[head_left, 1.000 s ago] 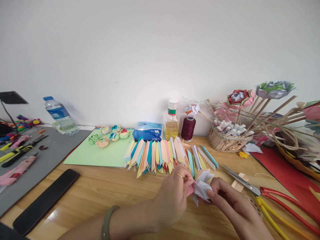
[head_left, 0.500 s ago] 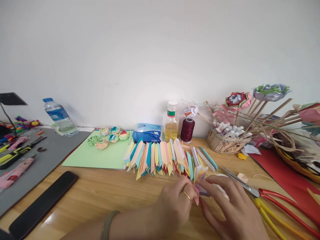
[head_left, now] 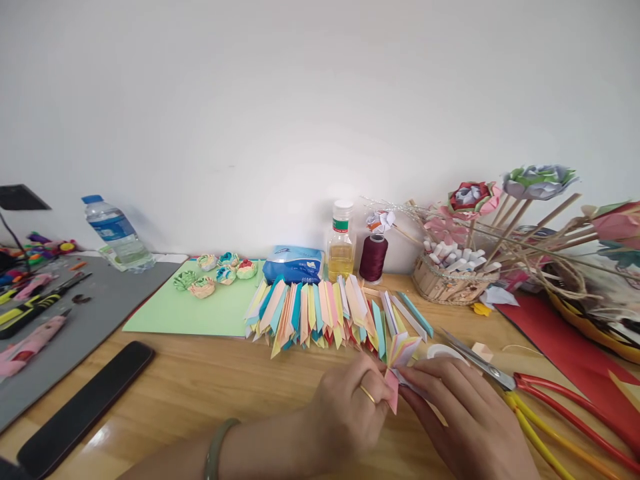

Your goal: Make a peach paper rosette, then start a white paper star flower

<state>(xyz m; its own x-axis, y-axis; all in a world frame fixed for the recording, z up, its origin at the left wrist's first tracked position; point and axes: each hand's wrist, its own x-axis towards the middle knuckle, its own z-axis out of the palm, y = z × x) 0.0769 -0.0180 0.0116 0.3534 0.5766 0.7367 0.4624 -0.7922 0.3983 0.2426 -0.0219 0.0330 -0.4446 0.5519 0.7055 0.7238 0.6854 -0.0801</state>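
Between my two hands is a small bundle of folded paper strips (head_left: pixel 403 351), yellow, white and pink, with the upper ends fanned out and a pink tip pointing down. My left hand (head_left: pixel 353 403), wearing a gold ring, is closed on the bundle's left side. From the right, my right hand (head_left: pixel 460 413) pinches a pale part of the same bundle between thumb and fingertips. Just beyond my hands lies a long row of folded paper strips (head_left: pixel 320 313) in many colours. A white tape roll (head_left: pixel 447 353) is partly hidden behind my right fingers.
Scissors (head_left: pixel 510 381) with red and yellow handles lie open right of my right hand. At the back stand an oil bottle (head_left: pixel 341 243), a maroon thread spool (head_left: pixel 373 259) and a basket (head_left: pixel 450 280). Paper rosettes (head_left: pixel 203 287) sit on green paper (head_left: pixel 165 313). A black case (head_left: pixel 90 407) lies left.
My right fingers have closed in from a spread position and now pinch the bundle. The bundle's upper ends look more fanned out. My left hand keeps its hold.
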